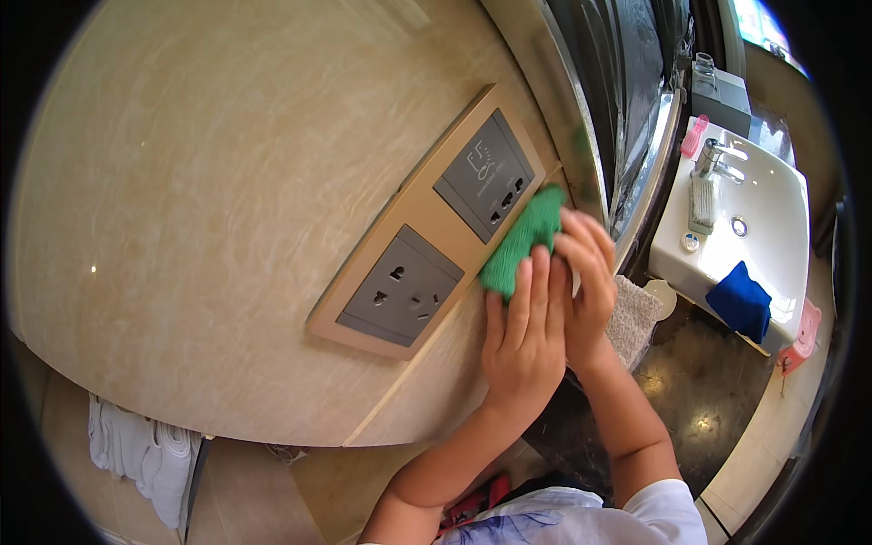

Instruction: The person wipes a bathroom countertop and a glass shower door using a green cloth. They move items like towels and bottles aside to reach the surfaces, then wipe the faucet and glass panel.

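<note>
A folded green cloth (524, 242) lies against the lower right edge of a gold-framed wall socket plate (436, 238) on marbled beige tiles. My left hand (528, 327) presses the cloth with its fingers stretched out flat. Beside it, my right hand (587, 272) touches the cloth's right end with bent, slightly blurred fingers. The forearms run side by side and the two hands overlap at the palms. Which hand is left or right follows from the arms' places. The plate carries a shaver socket (485, 174) and a grey power socket (402, 286).
To the right stands a white washbasin (770, 204) with a chrome tap (719, 160), a scrubbing brush (702, 204) and a blue cloth (741, 301). A beige towel (630, 319) lies on the dark counter (708, 375). White towels (146, 453) hang at the lower left. A mirror's edge (579, 88) borders the wall.
</note>
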Tool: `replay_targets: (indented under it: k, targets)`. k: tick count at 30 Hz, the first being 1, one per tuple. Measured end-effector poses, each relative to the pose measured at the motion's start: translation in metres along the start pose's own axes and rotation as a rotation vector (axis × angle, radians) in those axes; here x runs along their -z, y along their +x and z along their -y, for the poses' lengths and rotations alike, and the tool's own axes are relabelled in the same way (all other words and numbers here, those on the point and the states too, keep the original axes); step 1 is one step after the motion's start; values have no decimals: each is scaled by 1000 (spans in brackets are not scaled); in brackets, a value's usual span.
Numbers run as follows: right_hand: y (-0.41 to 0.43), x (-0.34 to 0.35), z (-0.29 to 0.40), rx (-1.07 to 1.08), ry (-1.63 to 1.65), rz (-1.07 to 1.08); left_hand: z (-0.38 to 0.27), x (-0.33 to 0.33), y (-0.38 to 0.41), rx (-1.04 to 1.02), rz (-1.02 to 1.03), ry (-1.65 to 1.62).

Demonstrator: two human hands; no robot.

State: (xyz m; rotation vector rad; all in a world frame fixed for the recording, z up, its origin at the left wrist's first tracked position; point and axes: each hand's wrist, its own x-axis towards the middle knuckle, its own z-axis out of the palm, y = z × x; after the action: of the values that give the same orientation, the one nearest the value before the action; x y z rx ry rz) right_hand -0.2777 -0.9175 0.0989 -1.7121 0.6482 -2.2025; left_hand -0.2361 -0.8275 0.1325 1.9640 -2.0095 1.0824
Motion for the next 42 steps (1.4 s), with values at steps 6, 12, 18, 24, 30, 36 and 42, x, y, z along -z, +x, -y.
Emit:
replay_targets:
  k: [6,12,18,24,30,36,42]
  targets:
    - [-32,3,-26,-10,-18,-8,-6,-33,-18,-86,-15,-15]
    - [-125,20,-44,-300,-76,-27,-32,-76,-72,-140,187,-18]
    - [-56,10,-21,-203,2,-5,-20,-32,-26,-12,154,-130]
    - [-44,4,-25,-58,39,-16,-13,-41,-30,-35,-17,-21]
    - [-145,33,-37,-262,-51,99,-33,-82,-103,-165,253,-70]
    - [-97,24,-14,-126,43,148,-20,-55,-101,-64,123,203]
    - [-62,-2,14,44,171,92,14,-27,-85,13,-172,319]
